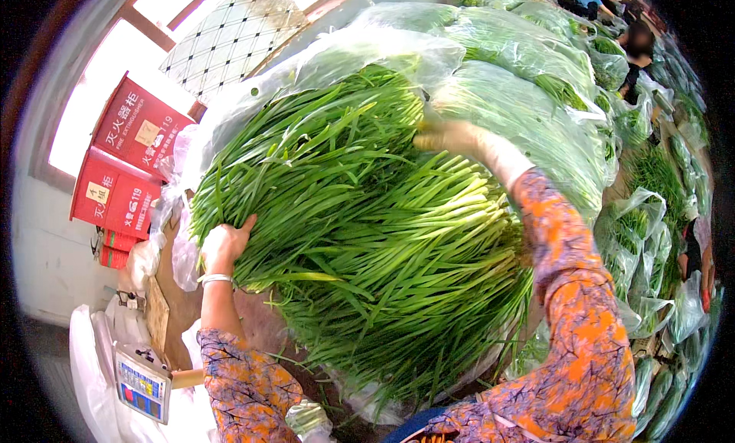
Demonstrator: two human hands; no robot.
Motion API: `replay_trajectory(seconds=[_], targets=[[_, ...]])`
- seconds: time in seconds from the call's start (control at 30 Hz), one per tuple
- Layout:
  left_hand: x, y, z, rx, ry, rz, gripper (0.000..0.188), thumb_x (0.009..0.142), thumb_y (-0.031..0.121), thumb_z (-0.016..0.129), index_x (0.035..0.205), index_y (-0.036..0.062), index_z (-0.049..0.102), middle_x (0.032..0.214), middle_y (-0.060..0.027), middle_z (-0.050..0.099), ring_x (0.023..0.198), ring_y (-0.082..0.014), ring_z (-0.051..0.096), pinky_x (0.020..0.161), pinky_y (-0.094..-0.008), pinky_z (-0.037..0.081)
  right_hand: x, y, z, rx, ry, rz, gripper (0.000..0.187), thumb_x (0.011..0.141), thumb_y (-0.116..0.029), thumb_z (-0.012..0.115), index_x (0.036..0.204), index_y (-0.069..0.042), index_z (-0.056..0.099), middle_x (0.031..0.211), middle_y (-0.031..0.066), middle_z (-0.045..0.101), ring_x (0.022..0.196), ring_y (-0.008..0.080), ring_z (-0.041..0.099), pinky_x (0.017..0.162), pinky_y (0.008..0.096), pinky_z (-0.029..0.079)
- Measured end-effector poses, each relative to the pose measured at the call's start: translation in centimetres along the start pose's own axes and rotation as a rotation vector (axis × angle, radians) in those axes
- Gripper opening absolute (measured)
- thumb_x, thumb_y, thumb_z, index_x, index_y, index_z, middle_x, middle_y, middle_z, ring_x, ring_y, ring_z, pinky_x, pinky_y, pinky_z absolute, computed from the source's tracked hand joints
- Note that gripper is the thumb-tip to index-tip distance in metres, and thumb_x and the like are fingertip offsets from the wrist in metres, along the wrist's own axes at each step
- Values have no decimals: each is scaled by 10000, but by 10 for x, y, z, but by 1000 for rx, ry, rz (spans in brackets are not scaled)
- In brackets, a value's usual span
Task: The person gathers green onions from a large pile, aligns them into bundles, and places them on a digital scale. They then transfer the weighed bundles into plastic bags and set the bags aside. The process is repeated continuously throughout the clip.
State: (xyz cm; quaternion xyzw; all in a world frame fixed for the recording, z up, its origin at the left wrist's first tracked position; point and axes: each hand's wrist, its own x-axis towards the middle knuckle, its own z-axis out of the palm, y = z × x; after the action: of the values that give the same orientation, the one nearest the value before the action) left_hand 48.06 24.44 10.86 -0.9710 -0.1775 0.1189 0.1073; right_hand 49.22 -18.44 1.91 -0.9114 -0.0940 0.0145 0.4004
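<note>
Across the middle of my view lies a big bundle of green chives [367,236] — long, thin, glossy blades packed thick, fanning from upper left toward lower right, with paler stem ends showing near the centre. It rests in an opened clear plastic bag [360,52] whose film is bunched up around the top and left of the heap. My left hand [223,245] presses against the bundle's left edge, fingers curled into the blades, a thin bracelet on the wrist and a patterned orange sleeve below. My right hand [452,138] reaches over the top of the heap, forearm bent across it — it looks gloved and seems to grip the greens, though I can't tell how firmly. More bagged greens [536,68] pile up behind. At lower left sits a small weighing scale [142,382], with red boxes [126,160] against the wall.
</note>
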Motion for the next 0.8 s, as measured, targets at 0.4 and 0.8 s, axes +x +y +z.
replay_trajectory(seconds=[0.4,0.8], targets=[[-23,15,14,2,35,-59,862,726,736,398,1048,-37,605,1070,-205,596,995,-318,587,819,-383,469,-178,-19,41,134,63,-111,425,833,-396,543,1037,-24,565,785,160,602,734,319,594,685,390,475],[-91,-15,102,-296,-283,224,380,766,215,526,1054,-24,588,1057,-226,585,986,-355,561,830,-387,455,-221,-10,28,443,96,245,562,854,-462,511,1197,-17,506,1142,130,566,1058,231,525,917,322,386]])
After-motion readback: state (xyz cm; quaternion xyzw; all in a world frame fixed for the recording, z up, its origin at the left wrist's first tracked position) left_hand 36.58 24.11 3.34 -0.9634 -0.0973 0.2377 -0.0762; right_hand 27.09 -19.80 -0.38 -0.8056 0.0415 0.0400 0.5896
